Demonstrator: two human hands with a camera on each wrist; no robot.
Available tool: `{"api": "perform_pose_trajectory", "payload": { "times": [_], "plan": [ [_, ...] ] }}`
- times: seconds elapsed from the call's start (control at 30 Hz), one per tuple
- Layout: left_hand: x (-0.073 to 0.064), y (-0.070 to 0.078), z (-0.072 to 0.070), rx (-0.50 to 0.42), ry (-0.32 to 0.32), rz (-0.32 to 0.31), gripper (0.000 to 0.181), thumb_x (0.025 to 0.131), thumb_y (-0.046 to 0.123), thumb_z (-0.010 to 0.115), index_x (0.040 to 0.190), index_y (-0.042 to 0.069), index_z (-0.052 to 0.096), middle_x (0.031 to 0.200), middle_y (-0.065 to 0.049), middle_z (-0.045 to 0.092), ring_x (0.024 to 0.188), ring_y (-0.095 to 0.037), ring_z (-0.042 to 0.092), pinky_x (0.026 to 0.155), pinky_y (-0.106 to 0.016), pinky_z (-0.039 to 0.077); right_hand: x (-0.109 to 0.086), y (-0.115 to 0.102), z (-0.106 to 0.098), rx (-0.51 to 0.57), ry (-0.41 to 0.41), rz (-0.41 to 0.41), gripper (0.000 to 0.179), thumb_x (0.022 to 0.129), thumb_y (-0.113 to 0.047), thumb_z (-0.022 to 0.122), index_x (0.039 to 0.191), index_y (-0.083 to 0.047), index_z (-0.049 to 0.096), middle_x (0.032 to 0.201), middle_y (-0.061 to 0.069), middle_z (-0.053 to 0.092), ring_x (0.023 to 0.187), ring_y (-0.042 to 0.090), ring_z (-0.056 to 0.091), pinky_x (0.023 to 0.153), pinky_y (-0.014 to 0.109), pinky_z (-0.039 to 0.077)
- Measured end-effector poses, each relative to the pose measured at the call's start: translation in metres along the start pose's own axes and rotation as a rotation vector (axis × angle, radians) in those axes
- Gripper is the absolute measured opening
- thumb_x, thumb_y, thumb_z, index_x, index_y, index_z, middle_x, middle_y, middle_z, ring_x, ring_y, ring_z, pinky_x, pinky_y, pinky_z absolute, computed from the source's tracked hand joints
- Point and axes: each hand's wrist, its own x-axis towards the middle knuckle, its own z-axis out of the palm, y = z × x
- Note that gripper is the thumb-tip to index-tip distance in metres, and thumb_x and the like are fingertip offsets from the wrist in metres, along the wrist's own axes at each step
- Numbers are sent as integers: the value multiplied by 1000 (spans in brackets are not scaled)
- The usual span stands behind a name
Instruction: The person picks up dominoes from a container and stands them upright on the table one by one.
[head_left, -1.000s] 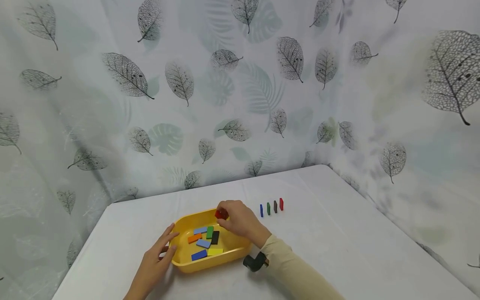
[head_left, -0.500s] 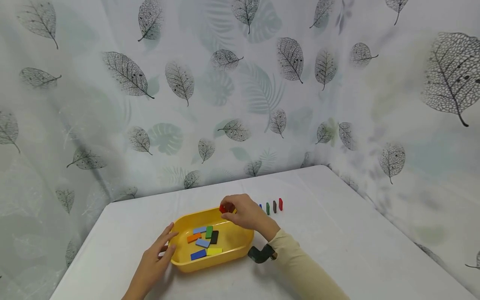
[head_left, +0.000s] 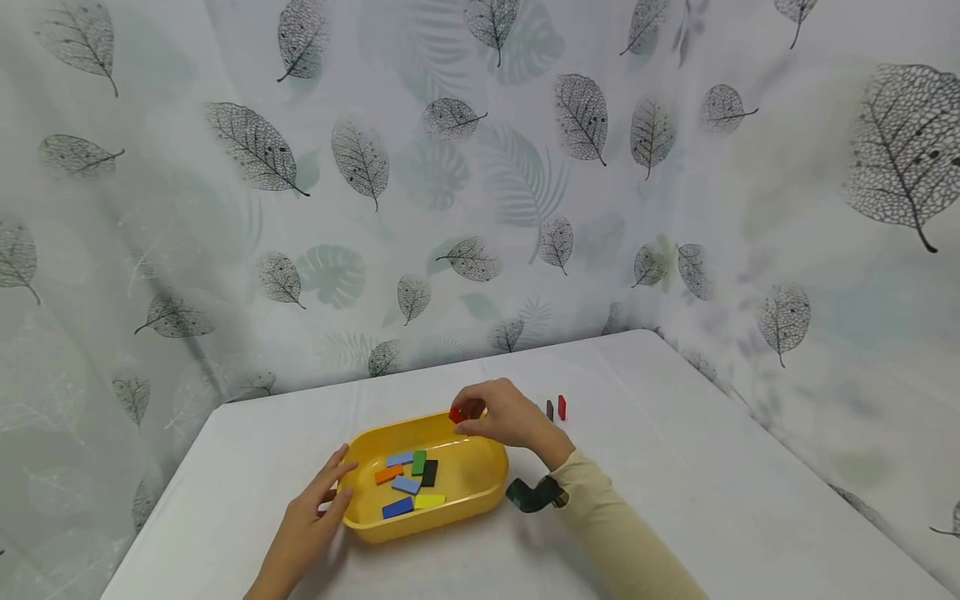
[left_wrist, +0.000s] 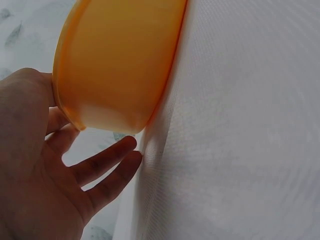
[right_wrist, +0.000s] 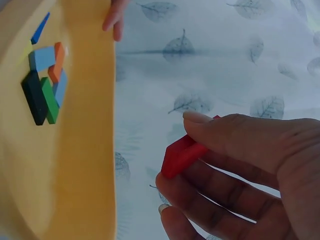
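Note:
My right hand (head_left: 501, 414) pinches a red domino block (right_wrist: 180, 156) between thumb and fingertips, over the far right rim of a yellow tray (head_left: 480, 500). At the tray's left end my left hand (head_left: 309, 517) holds the rim; in the left wrist view two of its fingers (left_wrist: 112, 172) stretch free below the tray wall. Flat in the tray lie a green block (head_left: 418, 462), a black block (head_left: 429, 473), an orange block (head_left: 388, 474), a yellow block (head_left: 430, 501), a dark blue block (head_left: 397, 507) and light blue ones (head_left: 406, 485).
Beyond my right hand, a dark block (head_left: 550, 410) and another red block (head_left: 562, 407) stand upright on the white table (head_left: 712, 483). A leaf-printed curtain (head_left: 465, 208) hangs along the table's back and sides.
My right hand has moved right and slightly away with the red domino block, from over the tray to its far right rim. It now hides the standing blue and green blocks. The left hand stays put.

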Motion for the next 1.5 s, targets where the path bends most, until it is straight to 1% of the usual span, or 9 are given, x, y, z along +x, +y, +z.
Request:
{"api": "perform_pose_trajectory", "payload": {
  "times": [0.23, 0.33, 0.5, 0.73, 0.83, 1.07, 1.3, 1.5],
  "plan": [
    [0, 1, 0, -7, -15, -24, 39, 107, 15, 61, 145, 11, 60, 165, -6, 36, 117, -38, 64, 88, -52, 59, -3, 4, -12, 8, 11, 17, 20, 92, -18, 83, 110, -12, 78, 92, -10, 70, 85, 10, 64, 77, 22, 57],
    [0, 2, 0, -7, -15, -28, 39, 106, 14, 61, 145, 11, 60, 165, -5, 36, 116, -38, 64, 88, -52, 59, -5, 4, -17, 18, 30, 10, 20, 91, -17, 83, 110, -12, 78, 93, -9, 71, 85, 11, 64, 78, 23, 57],
    [1, 2, 1, -2, -15, -25, 39, 106, 14, 61, 145, 11, 60, 165, -5, 36, 116, -38, 65, 88, -51, 59, -7, 7, -25, 29, 54, -2, 20, 90, -17, 84, 108, -11, 78, 94, -8, 71, 85, 11, 64, 78, 24, 58],
    [0, 0, 1, -4, -11, -16, 39, 106, 13, 61, 145, 11, 60, 165, -6, 37, 119, -40, 63, 89, -53, 58, -9, 12, -32, 40, 78, 4, 21, 90, -17, 85, 109, -11, 78, 93, -8, 71, 85, 11, 65, 76, 26, 58],
    [0, 1, 1, -2, -12, -17, 39, 106, 14, 61, 145, 11, 60, 165, -5, 36, 119, -39, 63, 89, -52, 58, -10, 13, -36, 49, 89, 1, 22, 90, -17, 85, 109, -11, 78, 94, -8, 71, 85, 12, 65, 76, 27, 58],
    [-1, 3, -1, 4, -9, -1, 39, 106, 14, 62, 145, 11, 60, 165, -6, 38, 115, -38, 65, 87, -50, 59, -13, 20, -45, 53, 118, -2, 18, 90, -15, 84, 107, -12, 77, 94, -8, 72, 87, 12, 67, 77, 28, 59],
    [1, 2, 0, 18, -14, -22, 40, 106, 15, 62, 146, 12, 60, 165, -3, 37, 116, -37, 65, 87, -49, 59, -19, 24, -54, 52, 147, 2, 20, 91, -16, 83, 110, -11, 77, 96, -7, 72, 90, 13, 67, 80, 31, 59],
    [1, 1, 0, 24, -9, -16, 39, 106, 15, 62, 145, 12, 60, 165, -4, 38, 116, -36, 65, 86, -46, 60, -22, 27, -61, 46, 176, 6, 19, 91, -16, 83, 108, -11, 76, 94, -8, 71, 89, 14, 67, 81, 33, 59]
  ]
}}
